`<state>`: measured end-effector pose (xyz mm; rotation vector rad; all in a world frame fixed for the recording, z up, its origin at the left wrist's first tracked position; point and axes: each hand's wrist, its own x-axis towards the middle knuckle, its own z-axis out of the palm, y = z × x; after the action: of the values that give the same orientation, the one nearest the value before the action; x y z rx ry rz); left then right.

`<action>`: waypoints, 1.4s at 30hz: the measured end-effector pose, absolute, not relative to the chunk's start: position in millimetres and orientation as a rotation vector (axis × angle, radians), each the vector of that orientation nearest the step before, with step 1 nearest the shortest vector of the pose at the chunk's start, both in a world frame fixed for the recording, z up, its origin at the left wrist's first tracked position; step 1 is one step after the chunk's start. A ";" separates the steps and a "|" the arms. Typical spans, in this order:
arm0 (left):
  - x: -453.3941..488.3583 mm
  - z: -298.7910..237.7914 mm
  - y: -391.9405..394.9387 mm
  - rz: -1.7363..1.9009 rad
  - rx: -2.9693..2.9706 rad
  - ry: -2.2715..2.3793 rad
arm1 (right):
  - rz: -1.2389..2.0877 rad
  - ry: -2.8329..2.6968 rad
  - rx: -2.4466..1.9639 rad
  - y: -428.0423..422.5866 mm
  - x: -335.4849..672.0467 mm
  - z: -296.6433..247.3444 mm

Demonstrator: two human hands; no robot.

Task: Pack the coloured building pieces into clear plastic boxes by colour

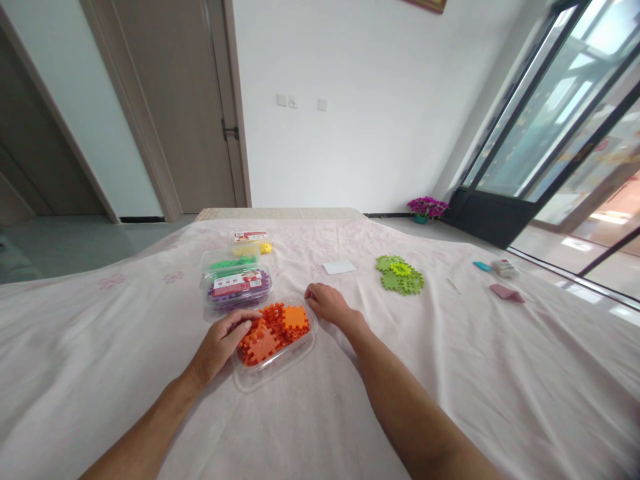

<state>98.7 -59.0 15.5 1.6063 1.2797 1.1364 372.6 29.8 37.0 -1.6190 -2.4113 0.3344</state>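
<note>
A clear plastic box (295, 357) of orange interlocking pieces (274, 328) lies open on the pink bedsheet (450, 373). My left hand (220, 343) grips the box's near left edge, fingers curled over the rim and touching the orange pieces. At the box's far right corner rests my right hand (327, 303), fingers curled down against the rim. Behind it stand a closed box of purple pieces (237, 288), one of green pieces (231, 263) and one of yellow pieces (250, 243). A heap of loose green pieces (400, 274) lies to the right.
A white card (339, 267) lies on the sheet between the boxes and the green heap. At the right edge are a small blue item (483, 266), a white object (504, 267) and a pink card (506, 293). Doors stand behind, glass sliding doors at right.
</note>
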 end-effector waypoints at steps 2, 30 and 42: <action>98.3 15.1 -59.4 1.126 1.613 1.273 | 0.329 -2.382 -1.631 30.2 372.4 34.4; 98.9 11.1 -59.8 1.217 1.538 1.324 | -0.027 -2.048 -1.938 49.2 396.9 10.3; 97.1 7.9 -58.3 1.209 1.542 1.318 | -0.076 -2.123 -1.897 50.6 400.0 14.4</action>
<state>97.1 -58.3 7.9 1.5420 1.3180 1.2094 400.0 50.6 14.4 -1.8968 -2.1228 -0.0756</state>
